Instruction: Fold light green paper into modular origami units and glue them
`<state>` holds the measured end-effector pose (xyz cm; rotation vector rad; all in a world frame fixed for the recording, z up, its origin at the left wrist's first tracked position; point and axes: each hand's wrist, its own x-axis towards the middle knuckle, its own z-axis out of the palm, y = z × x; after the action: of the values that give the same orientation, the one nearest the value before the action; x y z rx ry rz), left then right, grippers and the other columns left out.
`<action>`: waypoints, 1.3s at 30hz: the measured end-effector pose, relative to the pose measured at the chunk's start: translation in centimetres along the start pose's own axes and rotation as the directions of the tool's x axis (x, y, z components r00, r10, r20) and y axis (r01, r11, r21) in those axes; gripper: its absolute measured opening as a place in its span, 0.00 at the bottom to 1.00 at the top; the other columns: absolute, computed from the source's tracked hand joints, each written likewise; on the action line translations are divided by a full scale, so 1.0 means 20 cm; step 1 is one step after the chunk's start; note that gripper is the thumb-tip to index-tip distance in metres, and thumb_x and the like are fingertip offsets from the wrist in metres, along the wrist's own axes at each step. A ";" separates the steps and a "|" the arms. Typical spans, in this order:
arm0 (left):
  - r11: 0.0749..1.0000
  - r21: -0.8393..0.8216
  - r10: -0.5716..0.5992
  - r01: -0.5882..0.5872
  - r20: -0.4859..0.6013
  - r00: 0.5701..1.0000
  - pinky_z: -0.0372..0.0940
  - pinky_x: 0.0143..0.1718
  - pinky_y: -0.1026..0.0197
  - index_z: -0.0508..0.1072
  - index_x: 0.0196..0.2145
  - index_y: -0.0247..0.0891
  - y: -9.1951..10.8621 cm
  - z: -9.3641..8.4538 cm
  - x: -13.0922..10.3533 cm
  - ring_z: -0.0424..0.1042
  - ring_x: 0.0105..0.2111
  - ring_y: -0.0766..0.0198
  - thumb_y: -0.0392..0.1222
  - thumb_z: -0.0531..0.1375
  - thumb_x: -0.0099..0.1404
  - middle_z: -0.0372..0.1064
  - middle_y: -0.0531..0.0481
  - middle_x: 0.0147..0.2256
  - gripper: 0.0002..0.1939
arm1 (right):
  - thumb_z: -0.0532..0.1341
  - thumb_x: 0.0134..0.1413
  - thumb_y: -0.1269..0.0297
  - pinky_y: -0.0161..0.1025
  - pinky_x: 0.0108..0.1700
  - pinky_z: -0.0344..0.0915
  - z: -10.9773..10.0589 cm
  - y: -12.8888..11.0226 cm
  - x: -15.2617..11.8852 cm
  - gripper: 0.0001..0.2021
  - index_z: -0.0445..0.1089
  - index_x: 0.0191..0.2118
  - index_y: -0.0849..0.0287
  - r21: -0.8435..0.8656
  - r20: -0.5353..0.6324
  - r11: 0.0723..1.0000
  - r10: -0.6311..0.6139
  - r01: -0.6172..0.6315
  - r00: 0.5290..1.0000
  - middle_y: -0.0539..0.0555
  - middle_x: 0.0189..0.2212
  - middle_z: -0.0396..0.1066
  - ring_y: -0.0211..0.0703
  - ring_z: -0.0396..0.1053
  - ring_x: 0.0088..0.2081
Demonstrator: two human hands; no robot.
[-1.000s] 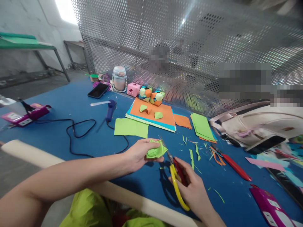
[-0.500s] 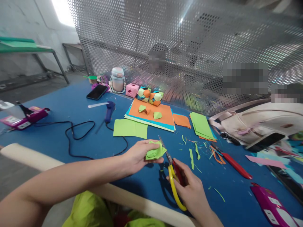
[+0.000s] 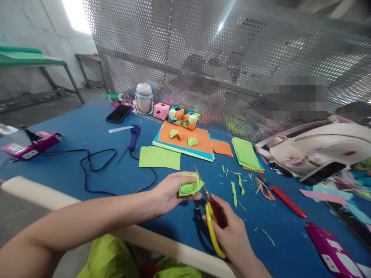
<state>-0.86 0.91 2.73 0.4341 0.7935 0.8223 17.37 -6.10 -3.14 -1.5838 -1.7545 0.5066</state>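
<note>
Between the thumb and fingers of my left hand (image 3: 171, 191) is a folded piece of green paper (image 3: 189, 187), raised a little above the blue table. My right hand (image 3: 232, 227) grips scissors (image 3: 213, 229) with yellow and red handles. Their blades point up and away, beside the right edge of the folded paper; whether they touch it I cannot tell. Beyond my left hand lies a flat green sheet (image 3: 159, 157). Two small cut green pieces (image 3: 192, 141) rest on an orange sheet (image 3: 199, 135) atop a paper stack.
Paper scraps (image 3: 234, 193) and a red-handled tool (image 3: 290, 201) lie to the right. A glue gun (image 3: 133, 138) with a trailing cord stands left. At the back are paper balls (image 3: 190, 120), a pink box (image 3: 161, 111), and a bottle (image 3: 144, 99) against a perforated metal screen (image 3: 162, 46).
Almost nothing differs. The scissors and my right hand have shifted very slightly left; the folded paper stays in my left hand.
</note>
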 end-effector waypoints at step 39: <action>0.177 0.846 0.487 -0.502 0.368 0.792 0.59 0.34 0.64 0.71 0.34 0.36 0.12 -0.06 0.02 0.64 0.32 0.65 0.42 0.57 0.56 0.65 0.54 0.29 0.10 | 0.62 0.43 0.59 0.36 0.30 0.64 0.00 -0.35 0.36 0.13 0.67 0.36 0.59 0.351 0.243 0.928 0.042 -0.128 0.969 0.48 0.22 0.66 0.37 0.65 0.26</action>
<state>-2.69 2.62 3.31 1.8609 1.0871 0.8932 12.48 -0.31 3.50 -1.3805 -1.6407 1.0346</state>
